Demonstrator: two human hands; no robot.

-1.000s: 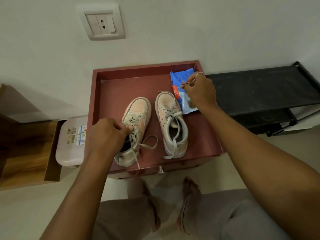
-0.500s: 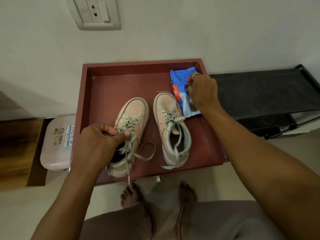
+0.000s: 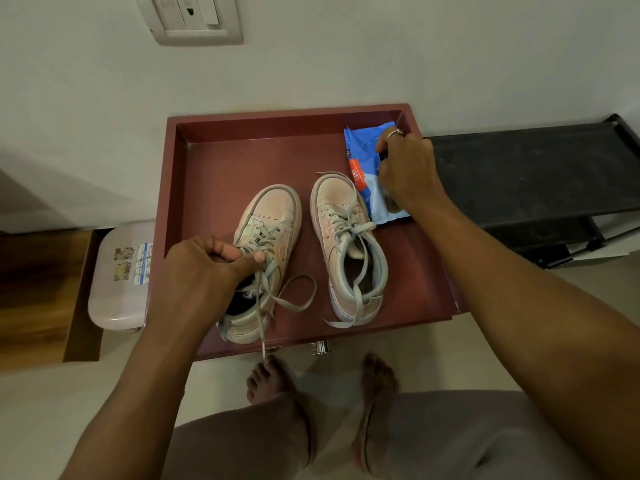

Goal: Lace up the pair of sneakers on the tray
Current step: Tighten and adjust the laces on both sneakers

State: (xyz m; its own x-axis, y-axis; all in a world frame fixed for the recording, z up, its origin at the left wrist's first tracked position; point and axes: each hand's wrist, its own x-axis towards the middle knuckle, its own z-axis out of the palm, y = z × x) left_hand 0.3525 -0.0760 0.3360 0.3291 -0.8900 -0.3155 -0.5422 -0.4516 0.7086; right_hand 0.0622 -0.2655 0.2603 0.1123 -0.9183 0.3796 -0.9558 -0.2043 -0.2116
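Two pale pink sneakers with grey laces stand side by side, toes toward the wall, on a dark red tray (image 3: 225, 161). My left hand (image 3: 201, 271) grips the laces at the tongue of the left sneaker (image 3: 273, 216). One loose lace loop (image 3: 301, 299) lies beside it, and a lace end hangs over the tray's front edge. The right sneaker (image 3: 332, 202) has loose laces trailing into its opening and across the tray. My right hand (image 3: 408, 171) is curled on a blue packet (image 3: 363, 147) at the tray's back right corner, covering most of it.
A black shelf rack (image 3: 519, 174) adjoins the tray on the right. A white plastic box (image 3: 117, 282) and wooden furniture (image 3: 34, 289) sit on the left. The wall with a socket plate (image 3: 194, 15) is right behind. My bare feet (image 3: 266, 379) stand below the tray's front edge.
My right hand has come down from a raised pinch onto the blue packet. My left hand keeps its hold on the left sneaker's laces. The view has tilted down.
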